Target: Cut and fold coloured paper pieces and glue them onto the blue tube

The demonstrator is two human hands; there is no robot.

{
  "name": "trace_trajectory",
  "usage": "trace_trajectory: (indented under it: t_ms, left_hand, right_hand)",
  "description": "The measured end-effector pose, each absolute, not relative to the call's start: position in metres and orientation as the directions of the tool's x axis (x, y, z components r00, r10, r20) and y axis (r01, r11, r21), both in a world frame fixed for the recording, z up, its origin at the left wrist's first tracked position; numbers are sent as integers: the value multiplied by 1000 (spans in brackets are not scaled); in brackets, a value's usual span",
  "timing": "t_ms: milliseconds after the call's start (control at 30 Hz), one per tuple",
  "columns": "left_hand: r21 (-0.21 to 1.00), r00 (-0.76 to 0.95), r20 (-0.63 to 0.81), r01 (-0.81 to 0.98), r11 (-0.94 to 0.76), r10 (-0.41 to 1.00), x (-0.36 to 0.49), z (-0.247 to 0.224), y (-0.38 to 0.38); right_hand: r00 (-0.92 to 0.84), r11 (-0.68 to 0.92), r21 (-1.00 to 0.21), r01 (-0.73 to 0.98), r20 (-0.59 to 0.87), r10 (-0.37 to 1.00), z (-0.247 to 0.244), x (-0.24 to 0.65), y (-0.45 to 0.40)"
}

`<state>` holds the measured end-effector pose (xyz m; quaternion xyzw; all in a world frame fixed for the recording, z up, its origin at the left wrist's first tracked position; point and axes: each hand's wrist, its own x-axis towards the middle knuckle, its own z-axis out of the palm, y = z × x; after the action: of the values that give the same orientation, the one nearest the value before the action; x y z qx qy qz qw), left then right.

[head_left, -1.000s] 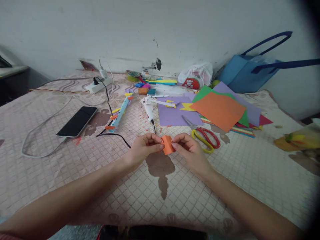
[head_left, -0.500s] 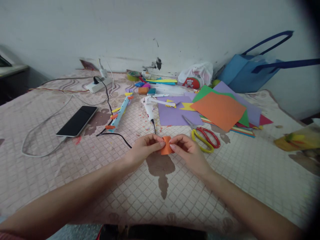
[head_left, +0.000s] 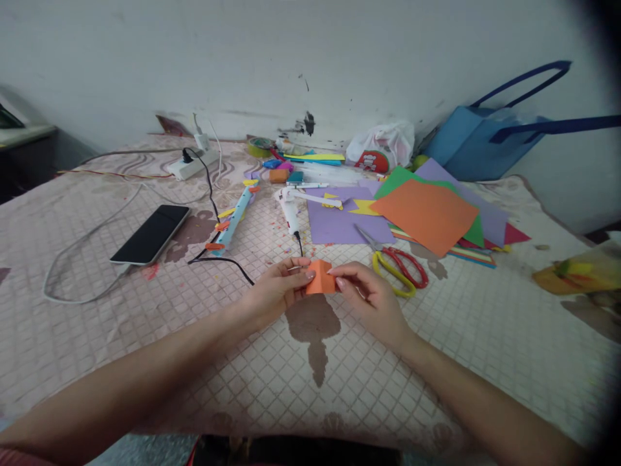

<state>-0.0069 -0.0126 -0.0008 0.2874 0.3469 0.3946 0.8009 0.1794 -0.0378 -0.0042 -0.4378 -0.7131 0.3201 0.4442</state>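
Note:
A small orange paper piece (head_left: 321, 277) with a crease down its middle is held up over the table's near middle. My left hand (head_left: 281, 285) pinches its left edge between thumb and fingers. On the other side, my right hand (head_left: 369, 296) has its thumb and index finger closed on the right edge. Just right of my right hand lie scissors (head_left: 400, 268) with red and yellow handles. A white glue gun (head_left: 289, 212) rests beyond the hands, its black cord running toward them.
Coloured paper sheets (head_left: 424, 210) are piled at the right, beside a purple sheet (head_left: 334, 226). A decorated light-blue strip (head_left: 236, 217), a phone (head_left: 151, 235) and a power strip (head_left: 193, 165) occupy the left. A blue bag (head_left: 478, 142) stands at the back right.
The orange paper, curved between both hands before, now shows a flatter left face and a middle crease. My left fingers have shifted slightly left, and more of the paper shows.

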Motion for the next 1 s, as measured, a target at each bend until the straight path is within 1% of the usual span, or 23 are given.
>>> trace_trajectory:
  t_ms: [133,233,300,400,500,600,700,767,1000]
  left_hand:
    - [700,453,-325,-475,533,830,-8,-2,-11]
    - [682,443,-327,-501,533,835,-7,-3,-11]
    - [670,442,-324,-517,533,836,-7,-3,-11]
    - [661,447,-315,-529,532,837,-6,-3,-11]
    - [660,457,-310,-528,535,834,-6,-4,-11]
    - [663,475,-297,-522,537,829,-6,-5,-11]
    - [669,482,-285,-519,532,828,-5,-7,-12]
    - [675,480,-276,-520,524,833,-5,-7,-12]
    - [686,459,-252,-536,492,852,-3,-7,-14]
  right_hand:
    - [-291,571,-686,451,491,821,-3,181,-37]
    - [-303,641,-569,515,579,757,-4,180,-36]
    - [-312,660,-522,540,604,733,-5,180,-36]
    - [-337,676,-505,537,607,720,-5,180,-37]
    - [-331,665,-559,495,586,739,-4,179,-37]
    - [-285,600,-672,434,530,799,-4,178,-38]
    - [-271,493,-808,324,420,866,-5,177,-40]
    - [-276,413,-875,252,344,897,-6,176,-41]
    - [-263,300,-950,86,269,927,-8,171,-42]
